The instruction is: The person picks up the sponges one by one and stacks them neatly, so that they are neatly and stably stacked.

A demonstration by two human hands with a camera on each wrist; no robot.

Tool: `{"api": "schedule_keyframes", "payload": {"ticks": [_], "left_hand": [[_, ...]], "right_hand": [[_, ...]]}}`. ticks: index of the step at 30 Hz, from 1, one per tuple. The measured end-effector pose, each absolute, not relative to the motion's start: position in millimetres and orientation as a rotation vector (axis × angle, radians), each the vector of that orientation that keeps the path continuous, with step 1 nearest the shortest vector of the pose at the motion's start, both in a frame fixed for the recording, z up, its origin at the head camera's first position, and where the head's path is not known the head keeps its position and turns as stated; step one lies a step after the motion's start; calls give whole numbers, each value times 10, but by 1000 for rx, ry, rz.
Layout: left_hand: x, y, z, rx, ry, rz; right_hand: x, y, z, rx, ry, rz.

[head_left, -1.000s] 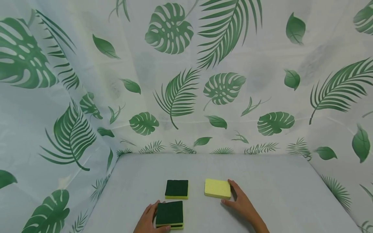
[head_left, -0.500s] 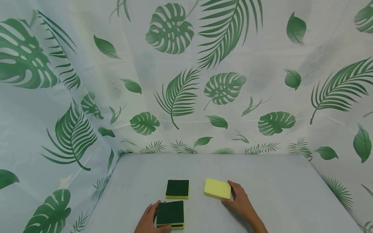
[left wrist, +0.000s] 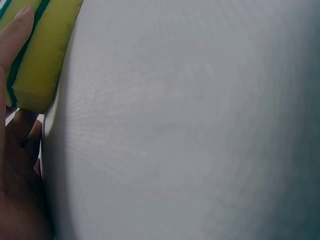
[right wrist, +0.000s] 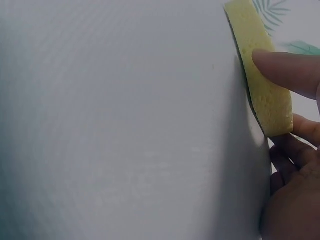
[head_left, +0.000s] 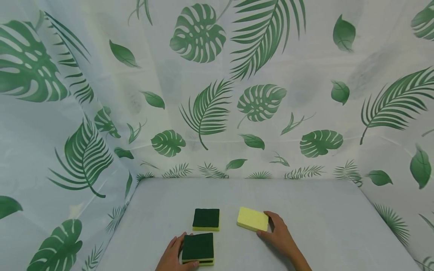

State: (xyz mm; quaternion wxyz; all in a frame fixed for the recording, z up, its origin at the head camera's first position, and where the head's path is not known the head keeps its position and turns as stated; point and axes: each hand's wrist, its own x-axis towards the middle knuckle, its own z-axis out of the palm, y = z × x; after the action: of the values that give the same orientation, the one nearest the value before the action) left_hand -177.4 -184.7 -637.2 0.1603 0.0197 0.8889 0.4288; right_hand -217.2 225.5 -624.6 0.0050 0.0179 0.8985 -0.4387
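Two scouring sponges [head_left: 198,246] lie stacked near the front, dark green sides up. My left hand [head_left: 173,255] grips this stack from its left, the thumb along the near side. In the left wrist view the thumb presses the upper sponge's edge, above the lower sponge's yellow layer [left wrist: 42,60]. Further right, a sponge [head_left: 252,218] lies yellow side up, slightly askew. My right hand [head_left: 279,236] pinches its right end, thumb at the near side and a finger at the far corner. A thin dark layer shows beneath its yellow foam [right wrist: 260,85] in the right wrist view.
Just behind the stack, another sponge [head_left: 206,218] lies green side up. All of them are on a pale tabletop [head_left: 325,218]. White sheeting with green leaf prints [head_left: 217,113] encloses the table at the back and both sides.
The yellow-side-up sponge has turned slightly clockwise under my right hand and shifted a little left. My left hand and the stack stay almost still.
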Motion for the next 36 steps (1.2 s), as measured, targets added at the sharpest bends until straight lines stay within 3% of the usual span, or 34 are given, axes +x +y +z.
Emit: {"api": "schedule_keyframes", "payload": {"ticks": [36], "left_hand": [[-1800,-1853,-6374,37,2544,1197]], "right_hand": [[-2172,2230,-6065,111,2779,-1454]]}}
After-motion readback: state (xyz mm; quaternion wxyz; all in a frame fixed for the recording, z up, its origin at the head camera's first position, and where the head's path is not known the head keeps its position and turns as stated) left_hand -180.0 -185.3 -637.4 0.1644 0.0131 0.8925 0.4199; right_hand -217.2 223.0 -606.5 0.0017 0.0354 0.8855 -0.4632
